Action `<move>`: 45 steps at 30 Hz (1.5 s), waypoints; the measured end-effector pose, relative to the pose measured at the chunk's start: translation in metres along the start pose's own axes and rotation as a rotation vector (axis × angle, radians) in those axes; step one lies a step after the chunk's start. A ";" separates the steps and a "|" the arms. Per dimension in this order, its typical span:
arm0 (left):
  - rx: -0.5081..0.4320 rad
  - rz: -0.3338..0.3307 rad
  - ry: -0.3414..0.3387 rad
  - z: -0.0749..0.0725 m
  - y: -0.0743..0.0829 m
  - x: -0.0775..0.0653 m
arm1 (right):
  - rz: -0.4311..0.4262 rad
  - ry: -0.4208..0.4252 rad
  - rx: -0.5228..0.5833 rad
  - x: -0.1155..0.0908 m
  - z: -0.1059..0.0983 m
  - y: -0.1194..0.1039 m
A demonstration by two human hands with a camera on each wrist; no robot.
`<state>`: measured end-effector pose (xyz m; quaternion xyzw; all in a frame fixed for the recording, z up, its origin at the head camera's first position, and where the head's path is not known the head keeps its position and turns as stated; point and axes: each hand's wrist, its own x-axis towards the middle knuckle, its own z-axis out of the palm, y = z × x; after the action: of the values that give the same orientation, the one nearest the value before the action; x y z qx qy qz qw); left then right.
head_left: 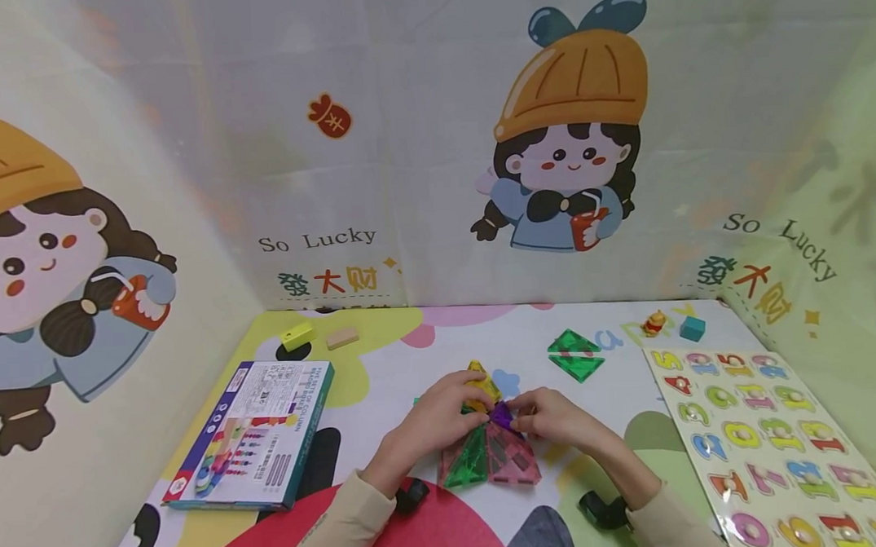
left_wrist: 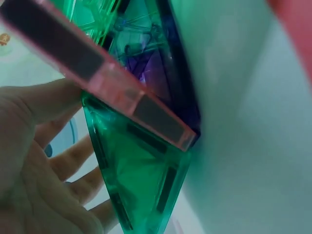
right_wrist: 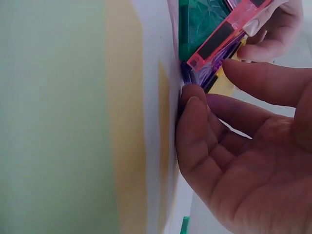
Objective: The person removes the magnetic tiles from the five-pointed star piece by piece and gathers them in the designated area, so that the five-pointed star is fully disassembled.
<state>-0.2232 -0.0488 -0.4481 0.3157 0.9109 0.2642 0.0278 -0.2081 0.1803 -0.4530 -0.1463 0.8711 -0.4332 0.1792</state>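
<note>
Nearest, just below fingertips: green tile (head_left: 470, 461), pink tile (head_left: 517, 461) beside it, standing sloped. Left hand (head_left: 444, 412): thumb touching tiles, fingers by the yellow tile (head_left: 491, 386); can't tell if it grips. Right hand (head_left: 558, 417): thumb and bent fingers pinch purple tile (head_left: 501, 416), between both hands. Number board (head_left: 747, 460) well right of right fingers. Beyond fingers: green triangles (head_left: 569, 341).

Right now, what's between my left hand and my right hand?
The head view shows a purple tile between your left hand and right hand, with a yellow tile just beyond it.
</note>
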 end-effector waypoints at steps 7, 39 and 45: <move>0.133 0.042 0.086 0.006 0.006 0.002 | 0.001 -0.008 0.011 0.000 -0.001 0.004; 0.053 -0.144 0.105 -0.001 -0.006 0.003 | 0.149 0.323 0.235 -0.005 -0.038 0.027; 0.033 -0.164 0.070 -0.002 -0.008 0.003 | 0.158 0.379 -0.020 -0.005 -0.041 0.027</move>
<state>-0.2306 -0.0528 -0.4496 0.2309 0.9384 0.2566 0.0124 -0.2247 0.2266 -0.4510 0.0048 0.9022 -0.4290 0.0443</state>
